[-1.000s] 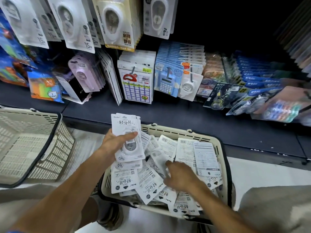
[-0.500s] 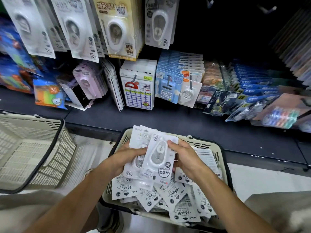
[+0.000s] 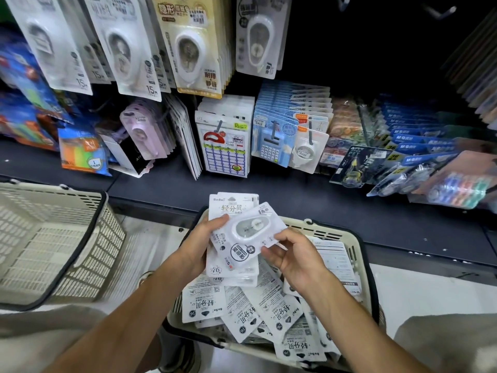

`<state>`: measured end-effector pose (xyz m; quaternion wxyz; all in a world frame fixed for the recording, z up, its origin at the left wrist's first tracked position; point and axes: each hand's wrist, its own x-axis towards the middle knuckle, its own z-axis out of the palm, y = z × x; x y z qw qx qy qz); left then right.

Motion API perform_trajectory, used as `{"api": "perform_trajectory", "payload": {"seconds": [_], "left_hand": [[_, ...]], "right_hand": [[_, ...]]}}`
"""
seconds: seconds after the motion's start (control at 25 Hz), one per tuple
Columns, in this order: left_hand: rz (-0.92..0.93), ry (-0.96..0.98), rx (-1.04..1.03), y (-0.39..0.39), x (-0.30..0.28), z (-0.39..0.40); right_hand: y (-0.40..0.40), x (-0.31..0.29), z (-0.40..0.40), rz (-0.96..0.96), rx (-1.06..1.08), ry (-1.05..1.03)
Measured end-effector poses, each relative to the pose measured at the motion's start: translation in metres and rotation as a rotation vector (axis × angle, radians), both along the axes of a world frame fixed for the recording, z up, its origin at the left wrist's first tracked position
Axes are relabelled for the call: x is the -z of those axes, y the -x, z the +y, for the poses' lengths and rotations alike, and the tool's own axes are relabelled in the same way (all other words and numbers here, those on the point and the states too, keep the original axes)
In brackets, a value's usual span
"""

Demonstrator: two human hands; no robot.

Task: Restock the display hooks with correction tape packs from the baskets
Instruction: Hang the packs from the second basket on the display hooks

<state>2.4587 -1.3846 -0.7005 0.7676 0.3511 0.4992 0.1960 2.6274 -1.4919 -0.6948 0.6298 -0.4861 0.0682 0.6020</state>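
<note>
My left hand (image 3: 200, 244) grips a small stack of white correction tape packs (image 3: 231, 208) above the cream basket (image 3: 360, 261). On top of the stack lies one tilted pack (image 3: 250, 230) with a white dispenser showing. My right hand (image 3: 295, 258) pinches that pack's lower right corner. The basket below holds several more packs (image 3: 258, 310), mostly face down. Correction tape packs hang on display hooks (image 3: 126, 52) at the upper left.
A second cream basket (image 3: 53, 246) sits to the left, with nothing inside it. A dark shelf (image 3: 309, 203) runs across the middle, carrying sticker sheets, blue packs and tape rolls. Two bare hooks (image 3: 441, 10) stick out at the top right. My knees frame the lower corners.
My right hand lifted a pack out of the basket and laid it on the stack in my left hand. The top pack has since tilted further, and the view moved closer to the shelf.
</note>
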Motion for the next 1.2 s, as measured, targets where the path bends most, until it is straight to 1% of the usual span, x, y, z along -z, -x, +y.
{"api": "perform_trajectory", "payload": {"seconds": [0.12,0.24,0.32,0.4,0.48,0.56,0.64,0.72,0.8,0.88,0.96,1.04,1.12,1.16,1.2], "left_hand": [[-0.058,0.066,-0.120,-0.002,-0.001,0.004],[-0.095,0.118,-0.202,0.002,-0.001,0.007],[-0.103,0.129,-0.233,0.006,-0.002,0.009],[-0.086,0.133,-0.218,0.004,-0.005,0.007],[-0.071,0.100,-0.217,-0.001,-0.007,0.005],[-0.041,0.023,-0.283,-0.004,-0.005,0.005],[-0.024,-0.024,-0.317,-0.005,-0.005,0.007],[0.004,-0.031,-0.285,-0.005,-0.004,0.006],[0.014,-0.025,-0.230,-0.006,-0.002,0.003],[-0.085,0.015,-0.126,-0.008,-0.005,0.001],[-0.228,0.021,-0.036,-0.007,-0.006,0.004],[-0.262,-0.014,0.036,-0.004,-0.006,0.005],[-0.170,-0.072,0.114,-0.003,-0.005,0.000],[-0.094,-0.118,0.128,-0.002,-0.002,-0.002],[-0.028,-0.158,0.130,-0.001,0.000,-0.002]], "right_hand": [[0.010,0.000,-0.001,0.072,0.035,-0.059],[0.012,0.000,-0.001,0.096,0.119,-0.117],[0.014,-0.002,-0.001,0.094,0.075,-0.126],[0.023,-0.004,-0.001,0.003,-0.063,-0.035],[0.031,-0.008,-0.001,-0.158,-0.188,0.056],[0.031,-0.015,0.001,-0.278,-0.245,0.076],[0.018,-0.023,0.004,-0.333,-0.217,0.084],[0.008,-0.031,0.007,-0.321,-0.206,0.077],[0.018,-0.034,0.005,-0.334,-0.310,0.082],[0.038,-0.033,0.000,-0.400,-0.369,0.123],[0.051,-0.030,0.000,-0.428,-0.312,0.148],[0.055,-0.028,0.002,-0.407,-0.257,0.141],[0.055,-0.023,0.002,-0.427,-0.292,0.135],[0.051,-0.022,0.001,-0.479,-0.388,0.113],[0.044,-0.021,0.000,-0.516,-0.537,0.066]]}}
